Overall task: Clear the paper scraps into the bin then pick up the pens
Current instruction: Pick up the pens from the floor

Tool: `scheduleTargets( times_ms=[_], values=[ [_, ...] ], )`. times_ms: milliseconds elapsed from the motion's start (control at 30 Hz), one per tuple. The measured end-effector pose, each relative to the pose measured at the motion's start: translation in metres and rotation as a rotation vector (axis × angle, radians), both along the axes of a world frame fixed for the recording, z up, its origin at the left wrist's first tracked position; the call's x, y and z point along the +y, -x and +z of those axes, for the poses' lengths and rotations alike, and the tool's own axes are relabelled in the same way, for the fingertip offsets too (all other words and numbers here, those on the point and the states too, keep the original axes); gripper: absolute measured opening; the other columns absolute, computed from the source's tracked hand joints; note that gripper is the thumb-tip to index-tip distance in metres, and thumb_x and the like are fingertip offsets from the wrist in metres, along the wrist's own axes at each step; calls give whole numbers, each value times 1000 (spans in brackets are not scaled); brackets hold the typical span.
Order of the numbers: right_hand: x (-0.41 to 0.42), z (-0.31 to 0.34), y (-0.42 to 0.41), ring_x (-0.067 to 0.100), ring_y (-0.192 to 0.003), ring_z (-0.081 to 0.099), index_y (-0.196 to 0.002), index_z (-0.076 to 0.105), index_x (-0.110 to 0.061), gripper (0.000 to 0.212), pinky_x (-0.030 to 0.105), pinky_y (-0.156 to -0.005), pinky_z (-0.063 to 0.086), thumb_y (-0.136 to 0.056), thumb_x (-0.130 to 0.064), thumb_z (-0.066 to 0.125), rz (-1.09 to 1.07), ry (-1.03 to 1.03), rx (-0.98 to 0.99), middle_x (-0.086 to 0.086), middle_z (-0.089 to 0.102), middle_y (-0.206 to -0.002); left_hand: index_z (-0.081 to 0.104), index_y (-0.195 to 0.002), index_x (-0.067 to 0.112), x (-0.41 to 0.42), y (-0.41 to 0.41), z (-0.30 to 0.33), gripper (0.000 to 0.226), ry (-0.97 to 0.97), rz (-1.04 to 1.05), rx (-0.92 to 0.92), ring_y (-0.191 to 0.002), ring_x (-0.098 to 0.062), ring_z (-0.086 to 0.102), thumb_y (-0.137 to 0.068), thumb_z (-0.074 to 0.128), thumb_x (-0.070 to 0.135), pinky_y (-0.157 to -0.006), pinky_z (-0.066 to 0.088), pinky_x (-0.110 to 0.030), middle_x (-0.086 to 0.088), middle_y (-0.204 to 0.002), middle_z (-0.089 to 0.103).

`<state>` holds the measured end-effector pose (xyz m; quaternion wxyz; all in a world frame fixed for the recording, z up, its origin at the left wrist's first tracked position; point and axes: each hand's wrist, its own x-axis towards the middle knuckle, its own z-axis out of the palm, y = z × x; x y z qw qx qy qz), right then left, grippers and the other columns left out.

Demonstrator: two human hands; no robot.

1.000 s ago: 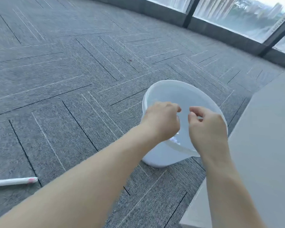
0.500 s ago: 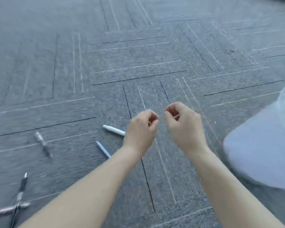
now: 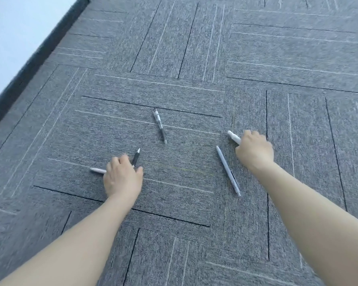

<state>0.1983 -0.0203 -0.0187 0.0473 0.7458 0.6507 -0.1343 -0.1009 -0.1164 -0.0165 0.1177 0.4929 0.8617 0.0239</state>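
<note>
Grey ribbed carpet (image 3: 194,58) carried slim pens. Left hand (image 3: 122,178) covered two pens (image 3: 136,156), grip unclear. Right hand (image 3: 254,150) clasped a white pen (image 3: 234,137); a pale pen (image 3: 227,170) lay beside.

Five pens on grey carpet: clear pen (image 3: 159,125), pale-blue pen (image 3: 227,170), three under hands

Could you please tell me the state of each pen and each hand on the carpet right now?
left hand: down over two pens, grip hidden
dark pen: under left hand
pale pen: under left hand
right hand: curled round white pen
white pen: gripped
clear pen: lying free
grey pen: lying free
</note>
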Motion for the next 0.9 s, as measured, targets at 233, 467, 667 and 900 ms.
scheduleTargets(
  times_ms=[233, 467, 667, 900],
  values=[
    [-29, -1, 33, 22, -65, 57, -95, 44, -13, 24, 30, -52, 40, -94, -37, 44, 50, 112, 113, 2, 55, -74, 53, -102, 8, 3, 5, -3, 21, -34, 21, -51, -87, -28, 52, -94, 47, 25, -69, 41, -38, -10, -97, 59],
    [-23, 3, 77, 18, -52, 46, -76, 43, -14, 20, 32, -48, 41, -94, -23, 43, 208, 45, 306, 4, 54, -65, 43, -108, 2, -15, 24, 0, 24, -200, 460, -263, -72, -26, 45, -96, 45, 22, -59, 31, -35, -13, -92, 54],
    [29, 10, 166, 25, -71, 54, -93, 48, -13, 22, 31, -56, 38, -97, -35, 47, 267, 31, 330, 1, 54, -73, 45, -114, 1, -6, 39, -11, 54, -57, 642, -335, -94, -34, 59, -87, 59, 45, -67, 37, -35, -15, -109, 62],
    [52, -5, 208, 23, -62, 54, -98, 57, -9, 21, 28, -52, 38, -93, -29, 57, 229, 72, 174, 1, 53, -69, 53, -96, 10, 3, 37, -15, 28, -53, 586, -312, -74, -29, 61, -85, 53, 36, -62, 45, -35, -8, -91, 61]
  ],
)
